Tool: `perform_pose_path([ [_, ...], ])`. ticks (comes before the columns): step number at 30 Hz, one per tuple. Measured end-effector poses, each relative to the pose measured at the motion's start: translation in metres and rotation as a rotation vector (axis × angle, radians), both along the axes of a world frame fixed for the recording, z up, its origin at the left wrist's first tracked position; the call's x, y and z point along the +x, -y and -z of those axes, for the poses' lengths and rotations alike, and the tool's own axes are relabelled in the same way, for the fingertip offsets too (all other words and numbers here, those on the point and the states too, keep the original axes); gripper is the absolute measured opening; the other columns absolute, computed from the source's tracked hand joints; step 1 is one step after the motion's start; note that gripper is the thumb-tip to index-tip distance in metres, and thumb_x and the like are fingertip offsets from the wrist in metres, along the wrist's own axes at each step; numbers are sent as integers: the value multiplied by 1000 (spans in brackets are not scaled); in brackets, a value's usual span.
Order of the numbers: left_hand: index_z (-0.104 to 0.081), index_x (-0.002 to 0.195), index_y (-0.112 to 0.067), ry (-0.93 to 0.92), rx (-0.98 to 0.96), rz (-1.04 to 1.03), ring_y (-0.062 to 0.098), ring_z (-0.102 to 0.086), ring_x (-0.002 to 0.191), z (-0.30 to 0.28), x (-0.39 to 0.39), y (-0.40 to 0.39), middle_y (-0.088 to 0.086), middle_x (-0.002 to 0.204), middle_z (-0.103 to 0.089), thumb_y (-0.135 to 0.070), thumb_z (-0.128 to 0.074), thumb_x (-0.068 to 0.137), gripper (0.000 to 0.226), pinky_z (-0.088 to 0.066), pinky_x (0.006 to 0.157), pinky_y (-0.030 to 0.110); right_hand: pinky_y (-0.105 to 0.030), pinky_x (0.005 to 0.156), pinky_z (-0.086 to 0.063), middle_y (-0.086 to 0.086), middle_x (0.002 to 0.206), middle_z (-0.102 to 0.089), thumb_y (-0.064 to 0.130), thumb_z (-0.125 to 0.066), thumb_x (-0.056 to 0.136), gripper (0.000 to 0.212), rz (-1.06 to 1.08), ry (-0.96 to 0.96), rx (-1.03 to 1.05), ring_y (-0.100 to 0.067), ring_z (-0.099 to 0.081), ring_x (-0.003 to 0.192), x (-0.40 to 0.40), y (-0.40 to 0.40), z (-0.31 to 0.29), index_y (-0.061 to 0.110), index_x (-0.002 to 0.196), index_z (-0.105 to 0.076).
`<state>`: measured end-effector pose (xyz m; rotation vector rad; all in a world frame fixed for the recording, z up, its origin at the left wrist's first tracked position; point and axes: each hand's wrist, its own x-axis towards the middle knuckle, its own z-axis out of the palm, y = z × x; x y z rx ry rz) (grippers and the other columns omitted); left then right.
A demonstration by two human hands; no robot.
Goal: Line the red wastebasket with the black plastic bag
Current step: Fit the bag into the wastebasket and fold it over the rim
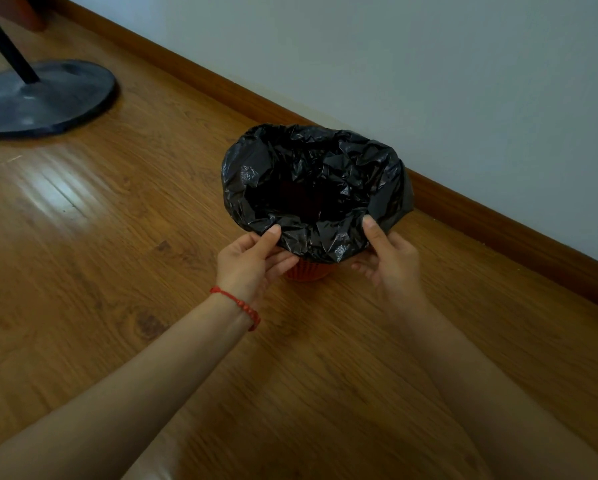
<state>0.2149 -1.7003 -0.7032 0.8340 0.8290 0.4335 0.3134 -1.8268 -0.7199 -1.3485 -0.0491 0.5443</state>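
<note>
A black plastic bag [316, 181] lies open inside the red wastebasket [308, 273] and is folded over its rim all around. Only a small ribbed red part of the basket shows below the bag at the near side. My left hand [252, 259] pinches the bag's near-left edge, thumb on top and fingers under the fold. On the near-right edge my right hand [389, 256] grips the bag the same way. A red cord bracelet sits on my left wrist.
The basket stands on a wooden floor [117, 237] close to a brown skirting board [498, 226] and a pale wall [429, 81]. A round dark stand base [44, 98] with a black pole [6, 43] is at the far left.
</note>
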Motion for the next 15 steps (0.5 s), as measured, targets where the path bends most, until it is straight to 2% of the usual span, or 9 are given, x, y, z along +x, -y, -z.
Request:
perform_pose_path([
  [5,-52,72,-5,-4,11,-5,15,-70,61,3,-2,-4,9,71,-71,-12,-58,86,17,-58,60,25,-32,73,-56,-1,90,-70,27,-62,83,15,66,-96,65,-18,-66,77,4,6,-1,15,92,-61],
  [9,-53,74,-4,0,4,-3,15,-69,60,5,-1,-5,7,67,-72,-12,-58,86,14,-57,55,22,-29,72,-53,-1,89,-68,20,-63,82,10,123,-151,119,-16,-65,81,13,13,-4,13,89,-62],
  [15,-53,75,-4,-2,12,2,16,-70,62,7,-1,-5,13,79,-69,-11,-58,86,14,-57,56,22,-25,73,-51,0,84,-68,13,-60,84,4,130,-217,190,-13,-63,80,25,19,-8,14,87,-63],
])
